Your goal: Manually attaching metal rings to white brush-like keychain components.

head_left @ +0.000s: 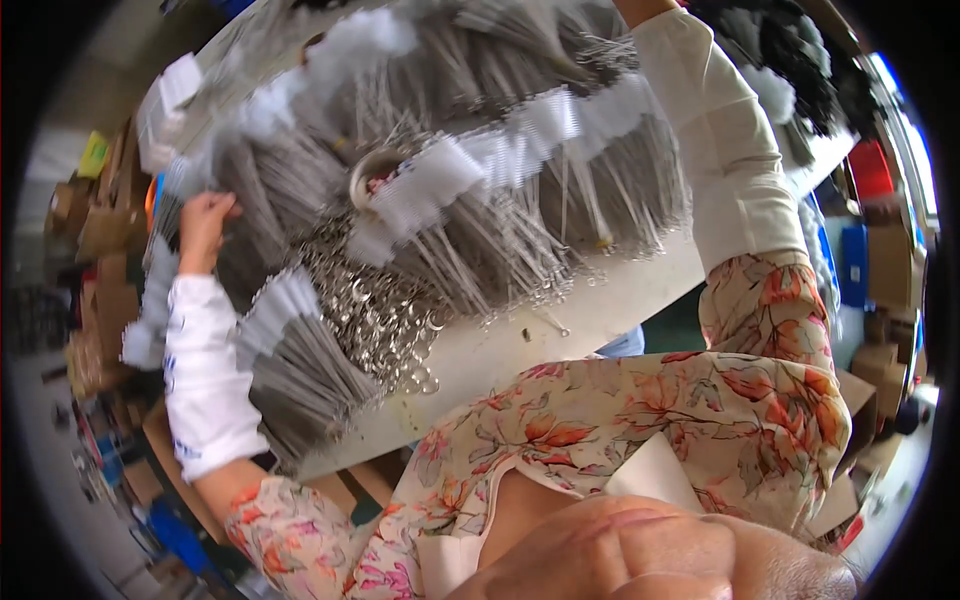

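By the left edge of the table (638, 292), the left hand (207, 225) is curled beside long wire sticks (270, 185); I can't tell its grip. They slant, white ends toward the far edge. The right hand is out of sight.

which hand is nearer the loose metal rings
Left: the left hand is upper-left of the loose metal rings; the right wrist is farther, at the top edge, hand unseen.

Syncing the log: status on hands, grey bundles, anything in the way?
Left hand curled beside white-topped grey bundles, hold unclear. Right hand beyond frame top. Loose metal rings heaped among bundles.
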A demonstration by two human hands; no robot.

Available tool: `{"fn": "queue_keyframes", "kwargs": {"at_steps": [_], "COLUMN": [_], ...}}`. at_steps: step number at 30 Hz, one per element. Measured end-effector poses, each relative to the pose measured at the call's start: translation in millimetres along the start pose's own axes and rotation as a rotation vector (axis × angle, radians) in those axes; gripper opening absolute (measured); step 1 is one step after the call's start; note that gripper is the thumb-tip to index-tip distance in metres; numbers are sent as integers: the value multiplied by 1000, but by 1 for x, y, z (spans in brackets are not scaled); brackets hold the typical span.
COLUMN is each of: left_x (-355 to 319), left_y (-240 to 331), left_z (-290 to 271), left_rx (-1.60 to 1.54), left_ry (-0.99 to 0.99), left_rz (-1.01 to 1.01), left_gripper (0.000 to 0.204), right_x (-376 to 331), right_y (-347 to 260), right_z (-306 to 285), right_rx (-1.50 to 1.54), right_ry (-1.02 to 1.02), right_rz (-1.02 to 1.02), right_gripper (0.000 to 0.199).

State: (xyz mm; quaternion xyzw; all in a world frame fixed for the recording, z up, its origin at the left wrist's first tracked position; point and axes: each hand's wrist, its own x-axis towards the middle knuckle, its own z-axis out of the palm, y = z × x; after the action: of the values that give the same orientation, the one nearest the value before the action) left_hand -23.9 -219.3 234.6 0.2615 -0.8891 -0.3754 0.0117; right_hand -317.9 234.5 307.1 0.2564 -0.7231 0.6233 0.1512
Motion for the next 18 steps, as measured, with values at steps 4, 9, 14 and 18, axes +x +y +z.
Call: {"fn": "queue_keyframes", "kwargs": {"at_steps": [4, 9, 14, 18], "left_x": [-1, -6, -50, -133], "left_y": [22, 27, 101, 135], "left_z": [0, -28, -40, -20], "left_rx": [-70, -30, -353, -421], "left_ry": [7, 270, 380, 424], "left_rz": [-95, 12, 269, 245], "left_gripper": [13, 15, 24, 29], "right_x": [-11, -50, -55, -53], "right_y": [99, 88, 161, 172], "right_z": [-100, -85, -97, -106], "right_rx": [-604, -1049, -880, -824], "right_ry": [-65, -117, -241, -379], "right_rz": [-120, 224, 214, 306], "right_gripper": [18, 25, 25, 23]}}
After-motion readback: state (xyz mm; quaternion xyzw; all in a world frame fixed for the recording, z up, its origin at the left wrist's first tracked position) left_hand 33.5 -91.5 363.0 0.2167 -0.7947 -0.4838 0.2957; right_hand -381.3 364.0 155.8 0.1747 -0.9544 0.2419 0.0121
